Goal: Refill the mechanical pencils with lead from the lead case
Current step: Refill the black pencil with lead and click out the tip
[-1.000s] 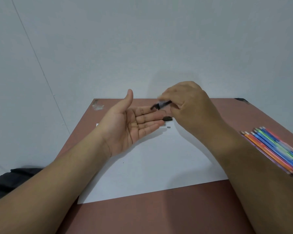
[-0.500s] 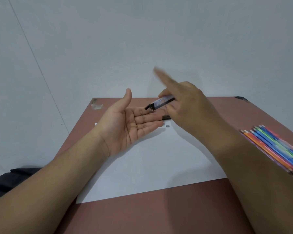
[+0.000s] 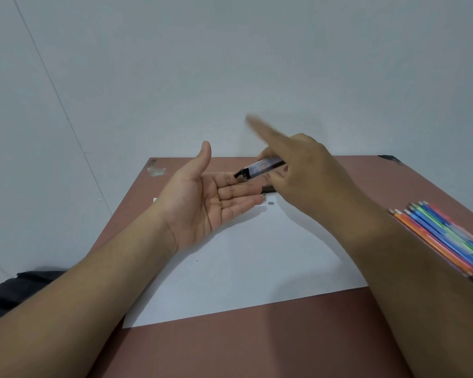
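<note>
Head view: my right hand (image 3: 309, 170) grips lead case (image 3: 260, 168), spout tilted over flat, upturned left hand (image 3: 202, 200). Shaking-out step; next, catch leads. Pencils (image 3: 445, 241) wait on counter (image 3: 257, 345), right.

Both forearms and hands (image 3: 202, 203) are bare: no sleeves, rings or watch visible.
</note>
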Available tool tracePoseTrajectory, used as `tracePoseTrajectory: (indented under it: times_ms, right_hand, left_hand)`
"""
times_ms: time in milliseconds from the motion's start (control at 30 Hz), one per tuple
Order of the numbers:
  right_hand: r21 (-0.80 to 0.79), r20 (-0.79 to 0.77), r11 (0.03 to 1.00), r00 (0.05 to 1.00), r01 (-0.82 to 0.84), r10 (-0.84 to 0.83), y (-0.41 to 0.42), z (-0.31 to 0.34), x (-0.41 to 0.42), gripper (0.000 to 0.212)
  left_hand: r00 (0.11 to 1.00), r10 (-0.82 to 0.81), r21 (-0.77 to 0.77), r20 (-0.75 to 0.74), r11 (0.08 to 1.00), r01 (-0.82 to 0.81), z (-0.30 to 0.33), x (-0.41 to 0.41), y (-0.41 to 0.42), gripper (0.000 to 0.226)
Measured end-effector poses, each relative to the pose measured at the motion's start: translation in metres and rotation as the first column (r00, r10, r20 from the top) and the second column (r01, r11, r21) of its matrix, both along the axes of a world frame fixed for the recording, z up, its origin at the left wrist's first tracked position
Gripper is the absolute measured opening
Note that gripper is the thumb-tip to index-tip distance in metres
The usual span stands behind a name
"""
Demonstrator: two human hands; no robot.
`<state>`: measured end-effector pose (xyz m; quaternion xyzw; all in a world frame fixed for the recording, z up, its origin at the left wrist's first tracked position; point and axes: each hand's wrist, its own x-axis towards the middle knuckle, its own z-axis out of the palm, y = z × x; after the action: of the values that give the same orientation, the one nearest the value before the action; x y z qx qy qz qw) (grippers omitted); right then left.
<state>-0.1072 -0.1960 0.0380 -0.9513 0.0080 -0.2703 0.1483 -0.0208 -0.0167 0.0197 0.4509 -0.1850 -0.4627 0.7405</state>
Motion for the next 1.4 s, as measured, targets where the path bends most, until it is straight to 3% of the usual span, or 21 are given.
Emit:
tracePoseTrajectory:
  times_ms: [67,100,167,200,300,333,433,467,567,600,700,733,833,933,967,1067,1100,1200,1233,1333,1400]
  right_hand:
    - [-0.087,-0.028,0.996,0.999,-0.023,0.021,-0.0011,-0.0003,0.0012,0.049]
    - [-0.053,-0.04,0.999,0.999,-0.001,-0.001,-0.0019,-0.0012,0.0019,0.053]
    - [0.046,-0.014,0.999,1.0,0.024,-0.023,0.0018,-0.0018,-0.0001,0.086]
    - [0.052,-0.003,0.998,0.999,0.042,-0.042,0.0003,-0.0022,-0.0003,0.09]
    - [-0.081,-0.081,0.996,0.996,0.035,-0.042,-0.0006,0.0029,0.0009,0.049]
    - [-0.062,-0.09,0.997,0.995,0.036,-0.041,0.0009,0.0027,0.0012,0.05]
    - [0.066,-0.009,0.997,1.0,0.03,-0.029,0.0033,-0.0018,-0.001,0.094]
    - [0.074,0.0,0.997,1.0,0.027,-0.027,0.0023,-0.0016,-0.0017,0.094]
    - [-0.059,-0.04,0.998,0.999,-0.002,-0.001,0.0008,-0.0001,-0.0005,0.044]
    - [-0.049,-0.054,0.999,0.999,0.007,-0.009,0.0004,-0.0008,0.0005,0.047]
    - [0.062,-0.027,0.997,0.999,0.042,-0.041,0.0023,-0.0019,-0.0005,0.093]
    - [0.055,-0.039,0.998,0.999,0.036,-0.034,0.0024,-0.0003,-0.0017,0.091]
    - [-0.042,-0.059,0.999,0.998,-0.006,0.003,0.0026,0.0021,-0.003,0.049]
    - [0.064,-0.044,0.998,0.999,0.023,-0.02,0.0038,-0.0004,-0.0024,0.089]
    - [0.06,-0.063,0.998,0.998,0.03,-0.027,0.0026,-0.0012,-0.0014,0.09]
    - [-0.063,-0.165,0.997,0.985,0.05,-0.06,0.0003,0.0032,0.0013,0.05]
    - [-0.028,-0.148,0.998,0.987,0.05,-0.054,0.0023,0.003,0.0003,0.054]
    - [0.087,-0.047,0.996,0.999,0.013,-0.009,0.0037,-0.0012,-0.0035,0.098]
    - [0.089,-0.065,0.996,0.998,0.01,-0.004,0.0042,0.0,-0.0039,0.096]
    - [-0.062,-0.154,0.998,0.987,0.029,-0.039,0.003,0.0031,0.0003,0.056]
    - [0.03,-0.112,0.999,0.993,0.028,-0.024,0.005,0.0017,-0.0021,0.076]
  left_hand:
    - [1.0,0.012,-0.002,-0.006,1.0,-0.012,-0.0004,0.0001,-0.0002,0.093]
    - [1.0,0.021,0.001,-0.006,1.0,-0.021,-0.0008,0.0004,0.0,0.093]
    - [1.0,0.024,0.004,-0.004,1.0,-0.024,-0.0006,0.0005,0.0001,0.093]
    - [1.0,0.02,0.003,-0.005,1.0,-0.02,-0.0005,0.0,-0.0003,0.093]
    - [1.0,0.028,0.002,-0.006,1.0,-0.028,-0.0003,-0.0006,-0.0002,0.092]
    - [0.999,0.032,0.003,-0.003,0.999,-0.032,-0.0006,-0.0003,0.0001,0.092]
    - [1.0,0.027,0.004,0.0,1.0,-0.027,-0.0002,-0.0002,0.0001,0.093]
    - [1.0,0.026,0.003,-0.004,1.0,-0.026,-0.0004,-0.0002,-0.0002,0.092]
    - [0.999,0.039,0.0,-0.015,0.999,-0.039,-0.0007,-0.0001,-0.0005,0.091]
    - [0.999,0.039,0.0,-0.013,0.999,-0.039,-0.0008,-0.0003,-0.0002,0.091]
    - [1.0,0.028,-0.001,-0.011,1.0,-0.028,-0.0004,-0.0009,-0.0004,0.091]
    - [1.0,0.026,-0.001,-0.01,1.0,-0.026,-0.0004,-0.0009,-0.0006,0.091]
    - [0.999,0.037,-0.003,-0.013,0.999,-0.037,-0.0008,-0.0002,-0.0008,0.092]
    - [1.0,0.024,-0.004,-0.011,1.0,-0.024,-0.0017,0.001,0.0001,0.093]
    - [1.0,0.019,-0.005,-0.012,1.0,-0.019,-0.002,0.0012,-0.0001,0.093]
    - [1.0,0.015,-0.009,-0.01,1.0,-0.015,-0.002,0.0014,-0.0004,0.092]
    - [1.0,0.021,-0.007,-0.01,1.0,-0.021,-0.0022,0.0015,-0.0005,0.093]
    - [0.999,0.03,-0.007,-0.018,1.0,-0.03,-0.0016,0.0003,-0.0007,0.092]
    - [0.999,0.032,-0.008,-0.021,0.999,-0.032,-0.0017,0.0002,-0.0007,0.092]
    - [1.0,0.026,-0.011,-0.017,1.0,-0.027,-0.0012,-0.0001,0.0,0.092]
    - [1.0,0.025,-0.009,-0.008,1.0,-0.025,-0.0009,-0.0001,0.0005,0.092]
